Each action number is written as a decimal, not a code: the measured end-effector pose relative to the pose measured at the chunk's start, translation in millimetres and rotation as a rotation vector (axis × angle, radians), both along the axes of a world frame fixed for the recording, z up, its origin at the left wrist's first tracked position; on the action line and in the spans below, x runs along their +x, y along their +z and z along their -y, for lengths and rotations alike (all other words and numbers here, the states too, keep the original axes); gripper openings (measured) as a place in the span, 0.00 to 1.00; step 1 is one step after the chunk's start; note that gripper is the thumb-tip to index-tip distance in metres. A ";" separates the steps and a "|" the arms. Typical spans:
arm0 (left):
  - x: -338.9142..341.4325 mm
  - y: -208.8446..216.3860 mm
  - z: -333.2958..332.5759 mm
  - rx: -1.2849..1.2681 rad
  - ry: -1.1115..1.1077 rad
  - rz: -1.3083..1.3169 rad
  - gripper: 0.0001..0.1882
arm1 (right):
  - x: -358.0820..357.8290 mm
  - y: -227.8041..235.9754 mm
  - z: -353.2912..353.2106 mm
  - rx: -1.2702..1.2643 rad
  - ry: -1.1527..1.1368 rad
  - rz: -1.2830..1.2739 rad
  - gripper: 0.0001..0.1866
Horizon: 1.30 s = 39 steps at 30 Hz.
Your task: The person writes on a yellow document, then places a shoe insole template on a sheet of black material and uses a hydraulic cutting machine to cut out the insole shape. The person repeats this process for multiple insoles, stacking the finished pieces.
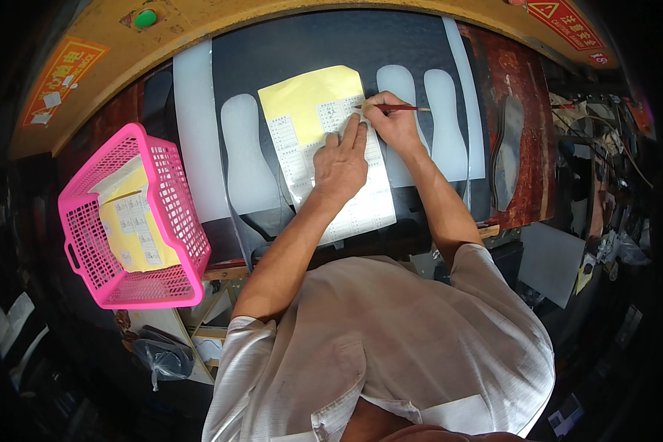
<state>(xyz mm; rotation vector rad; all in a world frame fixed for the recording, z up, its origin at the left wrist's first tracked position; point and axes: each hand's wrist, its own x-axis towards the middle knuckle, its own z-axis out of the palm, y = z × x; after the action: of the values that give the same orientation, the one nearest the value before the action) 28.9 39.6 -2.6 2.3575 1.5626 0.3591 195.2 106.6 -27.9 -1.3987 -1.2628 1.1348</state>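
Note:
A yellow backing sheet with white label stickers (295, 99) lies slightly tilted on the dark work surface (302, 40). My left hand (340, 168) rests flat on it, index and middle fingers stretched toward its upper right part. Just right of those fingertips, my right hand (398, 131) grips a dark red pen (407, 108). The pen's tip is at a label near the sheet's right edge, where handwriting shows. Pale sole-shaped pieces flank the sheet: one on the left (247, 144) and two on the right, the outer one (443, 114) fully in sight.
A pink plastic basket (173, 291) at the left holds another yellow label sheet (158, 247). Pale strips (193, 140) lie beside the work. A sole-shaped tool (507, 151) sits on the reddish board at right. A yellow machine beam (221, 20) with a green button (146, 18) spans the far side.

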 end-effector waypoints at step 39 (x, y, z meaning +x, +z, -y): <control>-0.3 0.5 -0.3 0.013 0.000 -0.008 0.31 | 3.3 -5.8 -1.9 0.055 -0.039 0.106 0.09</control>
<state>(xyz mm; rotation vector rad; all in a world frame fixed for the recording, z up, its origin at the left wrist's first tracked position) 28.6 39.9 -2.1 2.3713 1.5686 0.3621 198.5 108.5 -33.8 -1.4514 -1.3259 1.0037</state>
